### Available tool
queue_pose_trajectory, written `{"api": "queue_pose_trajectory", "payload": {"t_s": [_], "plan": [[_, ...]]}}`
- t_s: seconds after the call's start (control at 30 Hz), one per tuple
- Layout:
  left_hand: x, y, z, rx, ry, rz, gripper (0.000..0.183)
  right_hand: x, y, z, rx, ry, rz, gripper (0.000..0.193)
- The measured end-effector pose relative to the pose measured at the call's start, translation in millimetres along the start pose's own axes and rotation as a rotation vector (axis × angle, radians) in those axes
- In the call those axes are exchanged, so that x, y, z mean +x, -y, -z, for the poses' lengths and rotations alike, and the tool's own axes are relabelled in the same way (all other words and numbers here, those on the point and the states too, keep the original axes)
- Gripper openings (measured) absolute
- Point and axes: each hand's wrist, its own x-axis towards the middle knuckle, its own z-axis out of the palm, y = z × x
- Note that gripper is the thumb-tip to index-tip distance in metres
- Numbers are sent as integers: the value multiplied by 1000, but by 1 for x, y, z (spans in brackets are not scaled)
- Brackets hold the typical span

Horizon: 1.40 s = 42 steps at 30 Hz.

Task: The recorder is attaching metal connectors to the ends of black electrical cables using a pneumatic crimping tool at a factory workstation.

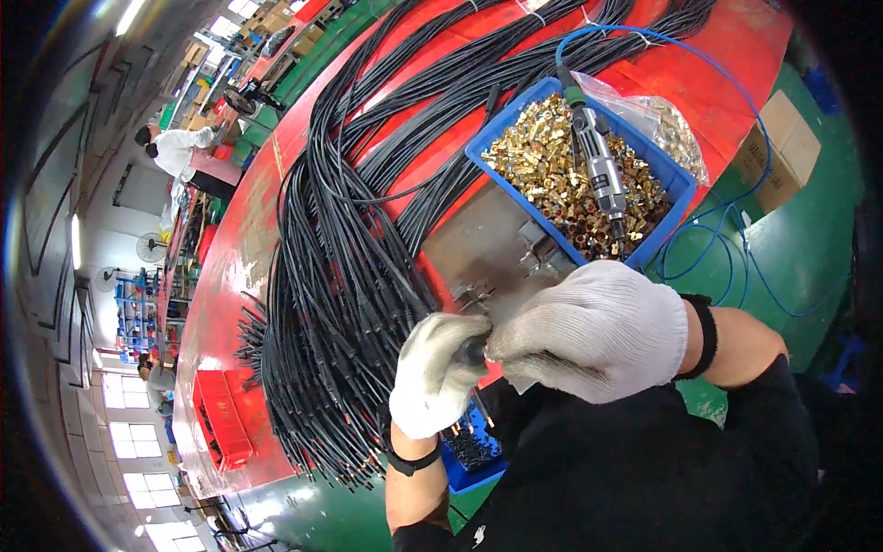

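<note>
Green floor (791,262) beyond the curved edge of a red table (216,308), with bare tabletop along its left side. Heaped across the middle, long black cables (345,294), with copper-tipped ends toward the near edge. Close to the left edge, a red crate (235,419). Between cables and a blue bin (676,207) of brass fittings (529,138), a narrow grey metal plate (467,244). Over the near edge, a gloved left hand (440,373), curled around a small dark piece (475,350), mostly hidden; meeting it, a gloved right hand (593,336) with bunched fingers, impossible to tell whether gripping anything.
</note>
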Motion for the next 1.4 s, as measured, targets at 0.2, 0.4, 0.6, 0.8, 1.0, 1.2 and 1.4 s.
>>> {"api": "queue_pose_trajectory", "payload": {"t_s": [0.2,0.4,0.6,0.8,1.0,1.2,1.4], "plan": [[11,-14,-2,83,31,-47,52,-7,-4,-1,-87,14,-26,22],[20,-22,-2,231,26,-141,43,-9,-9,0,-44,-18,-124,16],[22,-49,-1,566,65,-71,43,-9,-17,-1,-66,26,-135,13],[18,-26,-3,443,2,-219,46,-11,-31,-10,261,-6,-248,13],[20,-30,-5,563,86,-127,44,-13,-40,-22,43,110,-154,14],[14,-16,-5,355,38,-219,44,-1,-53,-22,869,186,-625,37],[10,-21,-12,357,108,-202,55,-12,-62,-30,1171,302,-814,41]]}}
